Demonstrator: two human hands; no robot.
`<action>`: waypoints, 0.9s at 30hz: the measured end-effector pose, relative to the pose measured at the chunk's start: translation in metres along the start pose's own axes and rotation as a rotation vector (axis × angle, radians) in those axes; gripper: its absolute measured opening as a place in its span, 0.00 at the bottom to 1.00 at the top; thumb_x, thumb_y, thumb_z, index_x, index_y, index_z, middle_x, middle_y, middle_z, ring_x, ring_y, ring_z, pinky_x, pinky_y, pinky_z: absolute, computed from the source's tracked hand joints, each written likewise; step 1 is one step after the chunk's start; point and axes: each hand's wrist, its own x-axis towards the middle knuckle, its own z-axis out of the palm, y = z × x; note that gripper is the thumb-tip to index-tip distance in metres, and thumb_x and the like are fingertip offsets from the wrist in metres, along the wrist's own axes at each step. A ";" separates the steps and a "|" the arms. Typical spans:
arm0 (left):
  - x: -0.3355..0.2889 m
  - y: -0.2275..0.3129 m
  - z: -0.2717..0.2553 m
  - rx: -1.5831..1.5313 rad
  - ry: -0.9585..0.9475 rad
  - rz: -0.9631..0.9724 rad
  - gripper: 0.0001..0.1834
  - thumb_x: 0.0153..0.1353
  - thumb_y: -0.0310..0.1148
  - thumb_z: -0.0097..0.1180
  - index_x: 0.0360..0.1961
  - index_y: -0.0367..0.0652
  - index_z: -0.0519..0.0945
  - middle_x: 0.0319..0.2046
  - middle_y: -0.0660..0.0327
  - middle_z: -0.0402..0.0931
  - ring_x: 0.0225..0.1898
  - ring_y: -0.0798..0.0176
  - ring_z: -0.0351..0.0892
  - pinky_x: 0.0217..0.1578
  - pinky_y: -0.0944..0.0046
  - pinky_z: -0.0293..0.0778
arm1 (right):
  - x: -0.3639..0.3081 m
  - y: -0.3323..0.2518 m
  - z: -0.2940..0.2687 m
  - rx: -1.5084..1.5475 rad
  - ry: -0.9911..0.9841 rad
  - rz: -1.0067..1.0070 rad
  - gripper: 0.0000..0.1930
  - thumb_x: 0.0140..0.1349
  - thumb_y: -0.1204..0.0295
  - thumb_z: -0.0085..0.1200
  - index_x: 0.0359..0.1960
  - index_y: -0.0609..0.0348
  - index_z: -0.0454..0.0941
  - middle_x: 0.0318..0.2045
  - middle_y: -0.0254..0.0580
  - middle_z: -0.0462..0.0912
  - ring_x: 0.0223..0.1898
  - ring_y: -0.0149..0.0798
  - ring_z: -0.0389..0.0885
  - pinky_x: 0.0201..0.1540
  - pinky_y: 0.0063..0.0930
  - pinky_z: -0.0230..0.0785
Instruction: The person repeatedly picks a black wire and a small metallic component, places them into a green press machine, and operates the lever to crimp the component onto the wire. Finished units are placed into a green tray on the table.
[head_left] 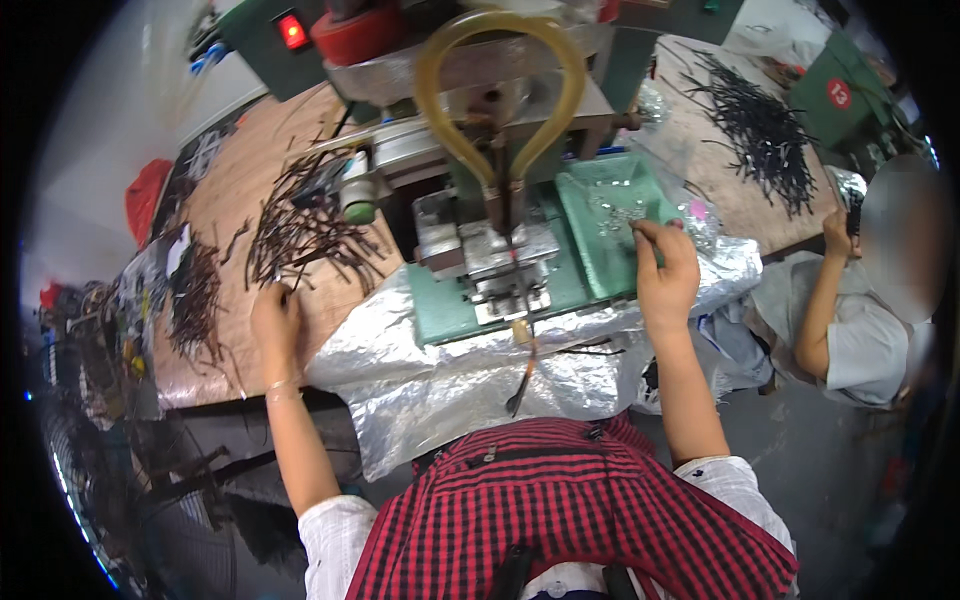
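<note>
My left hand (276, 325) is at the near edge of a loose pile of short dark cables (325, 225), its fingers closed on what looks like one dark cable. My right hand (667, 278) is over the right side of a green tray (598, 262), thumb and forefinger curled together; whatever they hold is too small to make out. Small shiny metal pieces (625, 212) lie scattered in that tray. Between my hands stands a bench press (505, 265) with a metal die. A single dark cable (531, 352) hangs from its front, over silvery foil sheeting (430, 385).
A looped yellowish tube (428, 85) rises above the press. More cables (195, 300) lie at the far left of the wooden table (225, 180). Another black cable pile (760, 130) is at the back right. At the right sits another person (850, 320), one hand raised.
</note>
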 end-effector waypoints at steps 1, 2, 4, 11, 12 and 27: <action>-0.002 0.006 -0.003 -0.116 -0.056 -0.100 0.07 0.59 0.27 0.62 0.38 0.37 0.81 0.25 0.52 0.78 0.28 0.48 0.79 0.32 0.54 0.74 | -0.004 0.001 -0.008 -0.009 -0.010 0.037 0.06 0.61 0.80 0.60 0.39 0.60 0.85 0.34 0.44 0.85 0.36 0.46 0.83 0.46 0.34 0.74; -0.004 0.015 -0.004 -0.256 -0.071 -0.233 0.09 0.61 0.26 0.60 0.43 0.40 0.80 0.16 0.57 0.72 0.19 0.62 0.74 0.25 0.63 0.69 | -0.009 0.003 -0.015 0.029 -0.019 0.165 0.07 0.61 0.80 0.60 0.40 0.61 0.85 0.34 0.44 0.85 0.37 0.44 0.83 0.46 0.32 0.74; -0.008 0.038 -0.016 -0.614 -0.069 -0.384 0.12 0.65 0.25 0.58 0.50 0.41 0.80 0.19 0.65 0.75 0.23 0.74 0.73 0.24 0.71 0.65 | -0.016 0.004 -0.020 0.137 -0.038 0.421 0.08 0.61 0.80 0.60 0.41 0.61 0.85 0.35 0.42 0.86 0.37 0.40 0.84 0.46 0.29 0.74; 0.024 0.132 -0.029 -1.042 0.052 -0.235 0.10 0.71 0.30 0.58 0.48 0.34 0.81 0.40 0.58 0.87 0.37 0.73 0.83 0.32 0.75 0.74 | 0.028 -0.058 0.019 0.641 -0.069 0.207 0.08 0.59 0.81 0.61 0.41 0.63 0.85 0.37 0.43 0.87 0.41 0.39 0.85 0.47 0.29 0.74; 0.026 0.133 -0.023 -1.142 0.107 -0.328 0.08 0.69 0.29 0.61 0.44 0.35 0.82 0.34 0.60 0.86 0.31 0.75 0.81 0.27 0.77 0.70 | 0.036 -0.071 0.023 0.614 -0.059 0.111 0.08 0.58 0.81 0.61 0.40 0.64 0.84 0.37 0.43 0.86 0.41 0.41 0.85 0.47 0.30 0.74; 0.054 0.272 -0.099 -1.436 0.455 0.430 0.08 0.67 0.21 0.58 0.45 0.30 0.76 0.39 0.48 0.81 0.39 0.59 0.85 0.37 0.58 0.90 | 0.031 -0.145 0.030 1.145 -0.123 0.423 0.26 0.60 0.82 0.61 0.61 0.67 0.69 0.49 0.48 0.83 0.52 0.33 0.80 0.59 0.29 0.69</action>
